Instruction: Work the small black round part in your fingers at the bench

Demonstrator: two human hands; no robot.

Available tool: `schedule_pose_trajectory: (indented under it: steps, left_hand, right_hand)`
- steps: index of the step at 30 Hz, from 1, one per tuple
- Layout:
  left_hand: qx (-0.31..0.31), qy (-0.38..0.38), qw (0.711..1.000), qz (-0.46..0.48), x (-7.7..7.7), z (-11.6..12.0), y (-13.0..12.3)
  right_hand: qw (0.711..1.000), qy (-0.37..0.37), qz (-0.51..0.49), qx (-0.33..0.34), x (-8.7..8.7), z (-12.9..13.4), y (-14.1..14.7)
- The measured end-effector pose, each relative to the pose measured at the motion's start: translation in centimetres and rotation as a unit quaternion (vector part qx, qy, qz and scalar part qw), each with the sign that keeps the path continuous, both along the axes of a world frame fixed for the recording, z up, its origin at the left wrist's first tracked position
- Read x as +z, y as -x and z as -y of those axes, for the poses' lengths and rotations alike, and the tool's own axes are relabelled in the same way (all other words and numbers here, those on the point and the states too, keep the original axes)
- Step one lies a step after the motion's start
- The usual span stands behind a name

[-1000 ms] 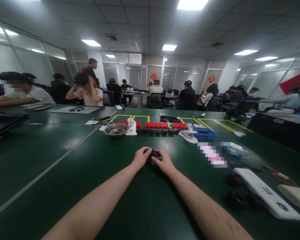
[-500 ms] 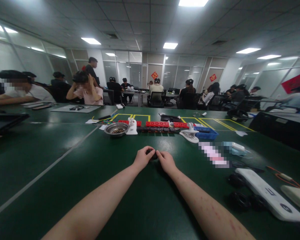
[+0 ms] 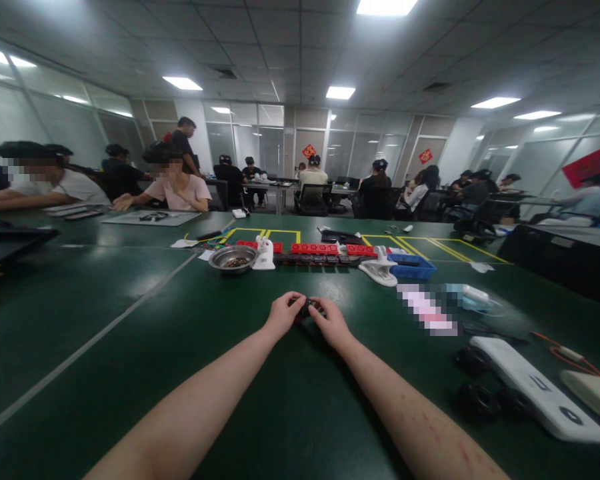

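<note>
Nearer than the metal bowl (image 3: 214, 264) and to its right, the left hand (image 3: 281, 316) and right hand (image 3: 334, 324), partly curled, pinch a small black part (image 3: 307, 309). This looks like two-handed handling, calling for steady, opposed fingertips. A white clamp (image 3: 265, 256) stands just right of the bowl.

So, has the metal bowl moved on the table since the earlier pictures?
No. Judged against the yellow tape, the metal bowl keeps its place, still just left of the white clamp.
</note>
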State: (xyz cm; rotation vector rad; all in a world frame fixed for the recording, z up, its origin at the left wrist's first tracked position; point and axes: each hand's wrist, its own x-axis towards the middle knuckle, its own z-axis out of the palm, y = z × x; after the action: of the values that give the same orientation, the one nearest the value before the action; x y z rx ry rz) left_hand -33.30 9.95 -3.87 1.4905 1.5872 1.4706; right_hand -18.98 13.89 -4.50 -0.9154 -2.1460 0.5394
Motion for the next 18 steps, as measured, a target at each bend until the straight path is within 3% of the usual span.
schedule_pose_trajectory:
  steps: [3,7,18]
  left_hand:
    - [0.007,-0.015,1.0,-0.022,0.5,0.4,-0.3]
    - [-0.008,-0.019,0.999,-0.044,0.8,0.8,-0.5]
    - [-0.026,0.026,0.999,0.001,-0.4,-0.4,0.2]
  right_hand:
    - [0.999,0.009,0.022,-0.033,-0.1,-0.2,0.0]
    - [0.999,0.012,0.041,-0.03,-0.1,-0.4,0.1]
    - [1.0,0.001,0.026,0.009,0.0,-0.4,-0.1]
